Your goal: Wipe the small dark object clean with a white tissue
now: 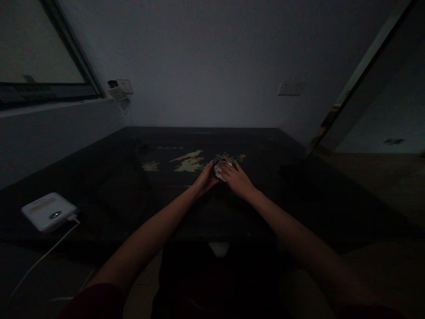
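Observation:
Both my arms reach out over a dark tabletop, and my hands meet near its middle. My left hand is closed around the left side of a small dark object, whose kind the dim light hides. Against that object my right hand presses a crumpled white tissue, its fingers lying over it. Beneath and behind the hands, the tabletop carries a pale bird picture and a flower pattern.
On the table's left stands a white box-shaped device with a white cable hanging down. Wall sockets sit at the back left, another socket plate at the back right. A window is at the upper left.

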Demonstrator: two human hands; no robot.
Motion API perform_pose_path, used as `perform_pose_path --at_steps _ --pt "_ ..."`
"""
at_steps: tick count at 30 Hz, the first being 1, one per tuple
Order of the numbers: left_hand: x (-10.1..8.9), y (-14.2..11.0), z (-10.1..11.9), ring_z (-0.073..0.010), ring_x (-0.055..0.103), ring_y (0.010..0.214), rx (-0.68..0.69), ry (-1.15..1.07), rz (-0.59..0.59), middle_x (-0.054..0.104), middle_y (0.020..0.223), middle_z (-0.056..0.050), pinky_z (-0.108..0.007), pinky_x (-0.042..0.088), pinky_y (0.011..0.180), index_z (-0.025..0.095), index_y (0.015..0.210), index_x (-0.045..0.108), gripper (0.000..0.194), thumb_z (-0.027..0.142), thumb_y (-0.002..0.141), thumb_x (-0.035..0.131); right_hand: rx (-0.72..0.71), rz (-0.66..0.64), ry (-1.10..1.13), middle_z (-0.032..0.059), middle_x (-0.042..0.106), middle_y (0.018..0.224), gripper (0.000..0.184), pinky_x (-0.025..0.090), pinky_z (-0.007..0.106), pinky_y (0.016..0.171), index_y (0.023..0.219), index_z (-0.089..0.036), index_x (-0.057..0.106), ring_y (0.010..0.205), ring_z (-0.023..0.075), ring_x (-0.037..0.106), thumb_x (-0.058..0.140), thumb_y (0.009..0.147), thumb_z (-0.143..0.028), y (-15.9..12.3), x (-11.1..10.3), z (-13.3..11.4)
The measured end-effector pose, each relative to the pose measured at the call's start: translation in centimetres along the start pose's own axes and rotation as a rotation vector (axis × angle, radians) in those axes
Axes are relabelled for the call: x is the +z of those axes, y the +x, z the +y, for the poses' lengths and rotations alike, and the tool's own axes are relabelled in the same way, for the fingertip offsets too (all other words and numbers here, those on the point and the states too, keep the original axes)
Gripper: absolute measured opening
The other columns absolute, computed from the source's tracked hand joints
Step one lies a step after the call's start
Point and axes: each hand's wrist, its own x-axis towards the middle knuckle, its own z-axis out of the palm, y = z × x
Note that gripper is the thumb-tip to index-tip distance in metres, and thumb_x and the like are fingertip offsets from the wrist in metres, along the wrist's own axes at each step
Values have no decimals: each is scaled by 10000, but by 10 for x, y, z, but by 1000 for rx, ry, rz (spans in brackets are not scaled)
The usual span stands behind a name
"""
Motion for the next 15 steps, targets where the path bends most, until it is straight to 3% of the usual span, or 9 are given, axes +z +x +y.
perform_pose_path --at_steps 4,9,15 --pt "-1 1 -2 -185 639 918 24 36 -7 683 1071 -107 -275 516 798 175 1104 662 344 416 891 542 12 6 -12 164 488 1420 399 190 584 1141 1258 -160 568 1346 274 409 415 901 -71 0 0 -3" --pt "-1 -1 0 -197 639 919 25 54 30 683 1037 -115 -299 525 812 169 1083 666 329 406 881 559 43 -10 25 146 585 1317 432 158 596 1143 1276 -189 555 1298 266 461 398 893 -64 -1 4 -5" --pt "-1 -1 1 -193 645 881 36 80 72 676 995 -98 -298 533 780 193 1163 608 350 395 881 562 204 -13 328 150 628 1204 388 431 386 989 1194 -129 573 1145 232 567 421 845 -58 -3 24 -2"
